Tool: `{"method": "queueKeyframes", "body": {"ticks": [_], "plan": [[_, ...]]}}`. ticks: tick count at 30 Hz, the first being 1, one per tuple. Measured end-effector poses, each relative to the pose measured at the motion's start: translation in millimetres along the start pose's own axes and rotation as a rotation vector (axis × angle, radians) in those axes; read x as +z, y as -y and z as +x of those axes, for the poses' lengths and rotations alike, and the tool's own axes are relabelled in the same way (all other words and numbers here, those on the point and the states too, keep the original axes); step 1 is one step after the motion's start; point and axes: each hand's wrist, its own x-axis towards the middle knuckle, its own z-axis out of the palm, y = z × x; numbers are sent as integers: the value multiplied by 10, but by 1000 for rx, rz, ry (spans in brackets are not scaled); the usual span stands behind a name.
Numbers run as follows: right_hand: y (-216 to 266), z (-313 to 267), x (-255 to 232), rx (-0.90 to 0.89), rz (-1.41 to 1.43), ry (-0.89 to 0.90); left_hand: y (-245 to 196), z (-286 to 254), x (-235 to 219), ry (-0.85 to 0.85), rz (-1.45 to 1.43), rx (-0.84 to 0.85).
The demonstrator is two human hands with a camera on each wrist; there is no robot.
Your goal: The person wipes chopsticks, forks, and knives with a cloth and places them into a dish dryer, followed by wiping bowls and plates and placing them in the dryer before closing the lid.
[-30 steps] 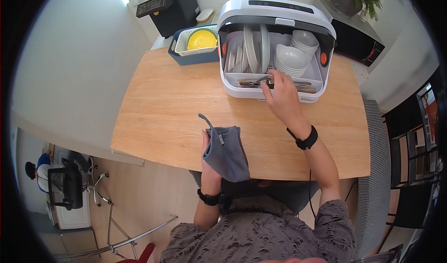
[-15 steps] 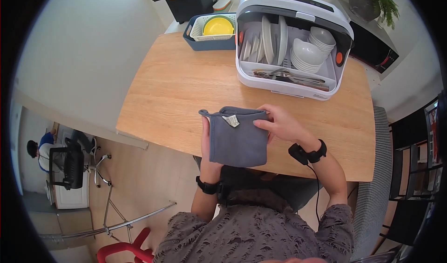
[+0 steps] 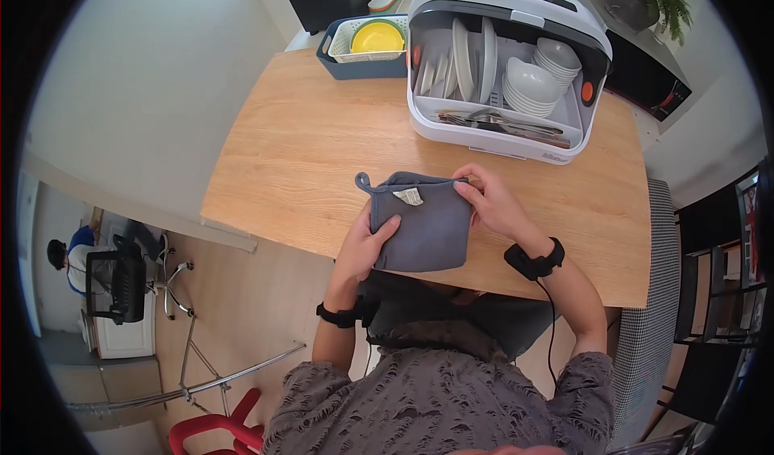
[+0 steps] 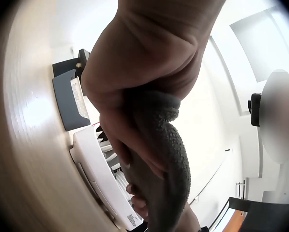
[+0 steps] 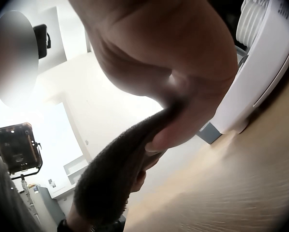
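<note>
A folded grey-blue cloth (image 3: 423, 229) with a hanging loop and a white label is held up over the table's front edge. My left hand (image 3: 360, 245) grips its left side, thumb across the front face and fingers behind. At the upper right corner my right hand (image 3: 490, 203) pinches the cloth between thumb and fingers. In the left wrist view the left fingers (image 4: 139, 140) lie along the underside of the cloth (image 4: 176, 169). The right wrist view shows the cloth (image 5: 110, 169) from its edge, running down from the right hand (image 5: 197, 96).
Behind the hands stands an open white dish cabinet (image 3: 451, 132) with plates (image 3: 463, 60), stacked bowls (image 3: 532, 88) and cutlery (image 3: 508, 123). Left of it, a blue basket (image 3: 363, 70) holds a white basket and a yellow bowl (image 3: 377, 37). A potted plant (image 3: 633, 4) is at the back right.
The right hand came back from the cutlery section to the cloth, which turned flat toward the head camera. The left thumb moved onto its front, and the cloth rose slightly.
</note>
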Motion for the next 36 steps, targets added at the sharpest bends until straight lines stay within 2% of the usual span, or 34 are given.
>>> {"method": "queueKeyframes", "body": {"ticks": [3,5,6,9,10,13,16,19,22,23,26,29,32,35,36], "plan": [[25,147,33,-50,-15,-21,-128,150,-146,-32,103,38],[73,263,38,-136,-121,-121,-272,312,-225,-63,102,42],[107,315,25,-181,-174,-173,-344,364,-249,-156,238,50],[245,379,-201,-363,-464,-280,-377,416,-324,-380,735,407],[410,329,-283,-372,-496,-330,-400,408,-347,-391,855,500],[778,248,-569,-516,-620,-530,-592,226,-199,-31,1203,682],[1032,341,-847,-799,-848,-846,-449,184,-51,279,1410,659],[1281,479,-1089,-1029,-1169,-1025,-198,223,-3,392,1543,610],[1347,681,-1269,-981,-1413,-1111,-39,272,13,350,1653,558],[1322,741,-1318,-958,-1443,-1088,-13,266,13,333,1680,537],[1267,849,-1397,-910,-1498,-1045,-76,169,70,279,1547,574],[1246,858,-1369,-900,-1486,-1043,-153,32,30,240,1431,679],[1218,819,-1350,-899,-1468,-1052,-284,-283,29,257,1104,530],[1165,742,-1286,-919,-1437,-1047,-145,-572,-185,330,885,218],[1150,700,-1253,-912,-1429,-1043,-94,-638,-258,322,879,161]]}}
